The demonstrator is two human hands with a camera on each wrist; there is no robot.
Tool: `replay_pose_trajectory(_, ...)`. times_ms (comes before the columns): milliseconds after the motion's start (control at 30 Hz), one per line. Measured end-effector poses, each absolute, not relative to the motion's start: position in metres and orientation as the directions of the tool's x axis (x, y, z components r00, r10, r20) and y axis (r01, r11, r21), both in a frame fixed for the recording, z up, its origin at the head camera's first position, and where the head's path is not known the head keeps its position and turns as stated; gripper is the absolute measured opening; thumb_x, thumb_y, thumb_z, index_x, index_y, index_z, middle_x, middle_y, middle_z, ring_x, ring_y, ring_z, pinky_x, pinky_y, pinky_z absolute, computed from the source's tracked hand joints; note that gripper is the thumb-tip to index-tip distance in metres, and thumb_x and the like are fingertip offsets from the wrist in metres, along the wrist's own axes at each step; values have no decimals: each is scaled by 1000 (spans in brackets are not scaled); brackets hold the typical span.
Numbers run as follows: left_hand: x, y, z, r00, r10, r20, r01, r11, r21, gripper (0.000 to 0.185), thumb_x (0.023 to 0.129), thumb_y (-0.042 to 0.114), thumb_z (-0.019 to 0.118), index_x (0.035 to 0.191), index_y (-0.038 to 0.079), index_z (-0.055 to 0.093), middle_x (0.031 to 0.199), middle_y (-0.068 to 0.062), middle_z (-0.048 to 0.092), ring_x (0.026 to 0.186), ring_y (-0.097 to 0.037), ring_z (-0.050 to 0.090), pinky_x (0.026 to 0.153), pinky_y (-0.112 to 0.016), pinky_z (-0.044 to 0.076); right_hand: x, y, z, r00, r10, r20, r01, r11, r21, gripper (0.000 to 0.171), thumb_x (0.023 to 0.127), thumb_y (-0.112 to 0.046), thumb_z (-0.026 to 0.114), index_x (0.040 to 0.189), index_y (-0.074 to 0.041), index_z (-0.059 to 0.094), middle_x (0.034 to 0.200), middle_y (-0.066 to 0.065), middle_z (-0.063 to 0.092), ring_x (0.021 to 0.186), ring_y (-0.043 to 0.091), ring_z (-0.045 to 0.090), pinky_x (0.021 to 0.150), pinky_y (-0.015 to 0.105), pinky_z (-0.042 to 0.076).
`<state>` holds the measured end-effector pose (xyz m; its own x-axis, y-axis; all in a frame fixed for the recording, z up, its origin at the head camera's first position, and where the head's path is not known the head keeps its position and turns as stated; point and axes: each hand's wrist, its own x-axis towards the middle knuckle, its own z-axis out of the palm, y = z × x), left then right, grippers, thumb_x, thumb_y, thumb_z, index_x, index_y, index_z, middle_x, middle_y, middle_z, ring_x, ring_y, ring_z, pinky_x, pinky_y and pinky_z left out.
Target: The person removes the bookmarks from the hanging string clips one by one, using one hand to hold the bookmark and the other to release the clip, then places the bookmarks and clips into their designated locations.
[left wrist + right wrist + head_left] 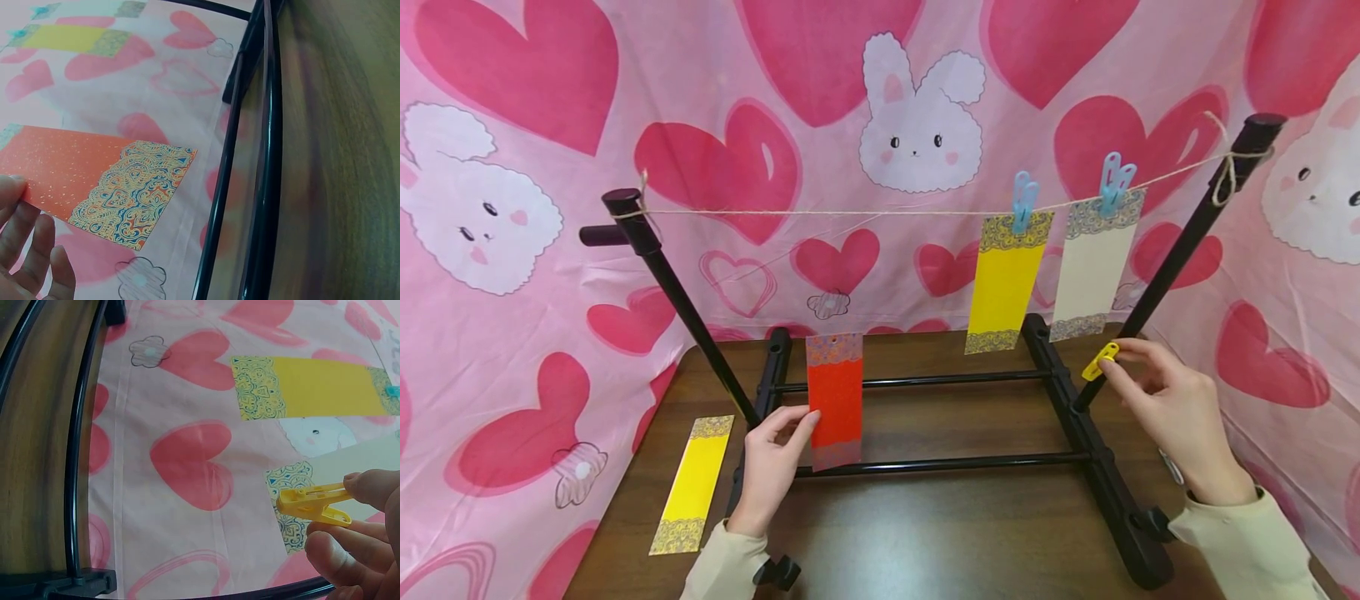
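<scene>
My left hand point(775, 454) pinches the left edge of a red card point(837, 404) between thumb and fingers, holding it upright below the string point(820, 212). Patterned bands cross both ends of that card, and a small hole shows near its top. In my right hand point(1180, 408) a yellow clothespin point(1101, 362) is gripped between thumb and fingers, close to the rack's right post. From the string hang a yellow card point(1009, 283) and a cream card point(1093, 267), each under a blue clothespin point(1024, 202). The right wrist view shows the yellow clothespin point(315, 503) with its jaws together.
Another yellow card point(692, 483) lies on the wooden table point(925, 533) at the left. The black rack's posts point(700, 325) rise at both sides, with crossbars point(940, 463) low between them. Behind stands a pink cloth point(820, 50) with hearts and rabbits.
</scene>
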<state>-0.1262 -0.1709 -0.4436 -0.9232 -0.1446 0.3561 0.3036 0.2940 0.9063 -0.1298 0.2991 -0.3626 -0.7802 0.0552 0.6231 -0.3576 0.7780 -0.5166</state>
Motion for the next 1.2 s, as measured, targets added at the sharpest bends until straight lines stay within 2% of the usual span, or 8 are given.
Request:
replay_pose_trajectory(200, -126, -173, -447, -930, -147, 338, 284, 300, 911, 14, 97, 18, 76, 108, 12, 81, 101, -2, 76, 85, -15, 66, 75, -23, 55, -129, 301, -366, -786, 51, 616, -356, 777, -519, 36, 88, -4, 82, 121, -3, 70, 101, 20, 75, 52, -10, 52, 42, 20, 35)
replay_pose_trajectory(300, -126, -174, -449, -928, -150, 341, 285, 305, 909, 14, 97, 18, 76, 108, 12, 81, 101, -3, 76, 84, -16, 66, 74, -23, 56, -129, 302, -369, -786, 57, 616, -354, 775, -523, 35, 88, -4, 82, 120, -4, 71, 99, -8, 76, 52, -10, 52, 42, 20, 34)
replay_pose_trajectory(433, -125, -176, -450, -925, -157, 345, 285, 311, 907, 13, 96, 17, 77, 107, 12, 81, 100, -2, 76, 83, -15, 67, 74, -23, 56, -129, 305, -372, -783, 66, 618, -351, 773, -528, 35, 87, -4, 83, 119, -5, 71, 98, -44, 55, 51, -10, 53, 42, 20, 34)
replay_pose_trajectory(500, -125, -176, -451, -925, -163, 344, 282, 311, 907, 13, 96, 17, 77, 107, 12, 81, 100, -2, 76, 83, -15, 66, 74, -23, 56, -129, 307, -374, -786, 69, 615, -344, 777, -527, 35, 87, -4, 83, 119, -5, 71, 98, -37, 63, 51, -9, 52, 42, 20, 34)
replay_pose_trajectory(667, -125, -177, -452, -924, -181, 336, 273, 302, 913, 12, 95, 13, 77, 106, 10, 81, 99, -4, 77, 82, -13, 65, 74, -21, 55, -128, 311, -377, -801, 72, 595, -319, 788, -526, 34, 89, -5, 81, 121, -4, 70, 101, 19, 76, 52, -10, 51, 42, 19, 35)
replay_pose_trajectory(933, -122, -181, -453, -925, -191, 328, 263, 299, 917, 12, 96, 14, 77, 107, 10, 81, 99, -4, 77, 84, -12, 67, 77, -20, 55, -125, 317, -382, -806, 87, 586, -291, 803, -520, 33, 90, -9, 81, 121, -4, 71, 100, 22, 75, 51, -8, 49, 42, 19, 35)
replay_pose_trajectory(1067, -120, -185, -455, -927, -194, 321, 255, 301, 919, 14, 96, 14, 76, 108, 9, 81, 101, -5, 77, 84, -12, 68, 77, -19, 56, -124, 321, -384, -813, 101, 573, -271, 806, -526, 32, 90, -10, 82, 120, -5, 72, 90, -11, 73, 49, -2, 47, 40, 20, 35)
replay_pose_trajectory(1200, -118, -189, -458, -923, -207, 323, 251, 313, 916, 15, 96, 11, 76, 110, 7, 80, 102, -7, 77, 83, -11, 67, 76, -18, 55, -123, 324, -387, -815, 106, 570, -267, 804, -532, 31, 90, -10, 82, 119, -6, 72, 88, -44, 51, 48, -4, 49, 39, 21, 34)
